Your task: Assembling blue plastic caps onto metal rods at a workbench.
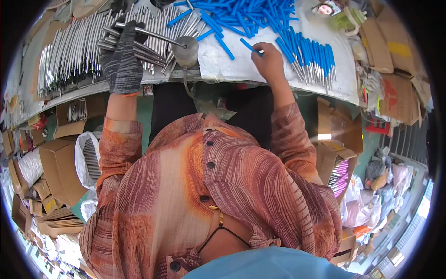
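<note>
My left hand [122, 67], in a dark grey knitted glove, is closed around a bundle of thin metal tubes [149, 55]. One longer metal tube [155, 34] slants from that hand to a round metal block [186, 55] with a hole in its face. My bare right hand [270, 64] pinches a short blue tube [246, 44] above the white table covering. Just right of it lies a row of blue-sleeved metal tubes [309, 56], silver ends toward me. A heap of loose blue tubes [241, 16] spreads beyond both hands.
Many bare metal tubes [69, 56] lie side by side on the table's left. A green container [350, 21] stands at the far right. Cardboard boxes [62, 167] flank me on the floor. A hose [187, 83] hangs below the metal block at the table edge [223, 82].
</note>
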Available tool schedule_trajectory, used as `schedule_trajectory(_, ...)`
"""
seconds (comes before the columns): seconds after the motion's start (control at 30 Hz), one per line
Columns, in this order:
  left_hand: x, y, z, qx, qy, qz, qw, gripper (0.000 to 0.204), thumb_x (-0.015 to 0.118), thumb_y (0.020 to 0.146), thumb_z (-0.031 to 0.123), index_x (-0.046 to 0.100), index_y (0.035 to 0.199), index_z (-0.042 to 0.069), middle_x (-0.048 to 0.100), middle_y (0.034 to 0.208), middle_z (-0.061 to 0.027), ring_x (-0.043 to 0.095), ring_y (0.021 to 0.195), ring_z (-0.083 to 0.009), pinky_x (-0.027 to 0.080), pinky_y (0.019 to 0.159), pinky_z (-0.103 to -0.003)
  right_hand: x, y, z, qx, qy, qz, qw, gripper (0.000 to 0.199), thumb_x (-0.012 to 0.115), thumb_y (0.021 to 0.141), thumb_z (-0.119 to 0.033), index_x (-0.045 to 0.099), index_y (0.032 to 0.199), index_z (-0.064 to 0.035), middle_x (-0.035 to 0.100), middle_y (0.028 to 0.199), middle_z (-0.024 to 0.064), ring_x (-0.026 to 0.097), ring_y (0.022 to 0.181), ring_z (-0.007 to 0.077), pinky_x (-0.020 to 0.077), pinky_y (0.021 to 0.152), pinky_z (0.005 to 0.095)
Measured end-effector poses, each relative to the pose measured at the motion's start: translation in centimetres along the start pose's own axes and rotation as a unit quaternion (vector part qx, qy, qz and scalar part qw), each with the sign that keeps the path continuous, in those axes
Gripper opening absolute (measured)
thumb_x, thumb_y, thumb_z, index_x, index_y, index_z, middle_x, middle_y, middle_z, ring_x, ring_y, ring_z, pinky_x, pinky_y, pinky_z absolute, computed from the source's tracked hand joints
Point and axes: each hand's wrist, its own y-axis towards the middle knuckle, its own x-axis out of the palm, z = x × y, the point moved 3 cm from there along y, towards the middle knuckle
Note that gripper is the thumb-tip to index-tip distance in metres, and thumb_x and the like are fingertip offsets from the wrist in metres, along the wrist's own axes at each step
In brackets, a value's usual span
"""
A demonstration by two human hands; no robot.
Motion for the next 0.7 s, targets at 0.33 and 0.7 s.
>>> schedule_trajectory(0.33,5.7,-2.6,0.5,-0.007,0.05,-0.142,0.989,0.019,0.065,0.081,0.007,0.062,0.099,0.001,0.065,0.085,-0.003,0.059,0.074,-0.0065,0.049,0.069,-0.021,-8.2,3.2,-13.2,0.046,0.522,0.035,0.851,0.038,0.069,0.075,0.0,0.048,0.106,0.0035,0.061,0.096,0.0152,0.062,0.08,0.0174,0.0531,0.068,0.0263)
schedule_trajectory(0.7,5.3,-2.6,0.2,-0.022,0.044,-0.158,0.986,0.019,0.065,0.082,0.009,0.064,0.1,0.003,0.066,0.087,-0.0023,0.059,0.077,-0.0067,0.048,0.07,-0.021,-8.5,5.0,-17.0,-0.022,0.506,0.046,0.861,0.03,0.062,0.083,-0.005,0.045,0.106,0.0039,0.061,0.086,0.0135,0.062,0.078,0.0186,0.0546,0.069,0.029)
